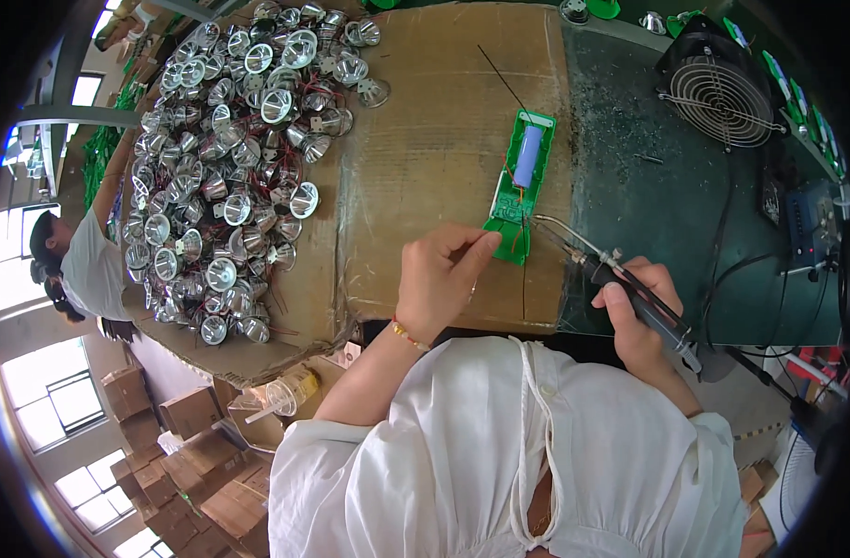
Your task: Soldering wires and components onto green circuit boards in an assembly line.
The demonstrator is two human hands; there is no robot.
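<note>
A narrow green plastic housing lies on the cardboard, holding a blue cylindrical battery and a small green circuit board with thin wires. My left hand is closed at the housing's near end, thumb and forefinger pinched together; what lies between the fingertips is too small to make out. My right hand grips a soldering iron with a thin curved metal tube along its front. The iron's tip reaches toward the housing's right side, by the board; I cannot tell whether it touches.
A large heap of silvery reflector cups with wires covers the left side. At the far right stand a fan with a round wire guard and a blue box-shaped unit with cables. Another person is beyond the heap, near stacked cartons.
</note>
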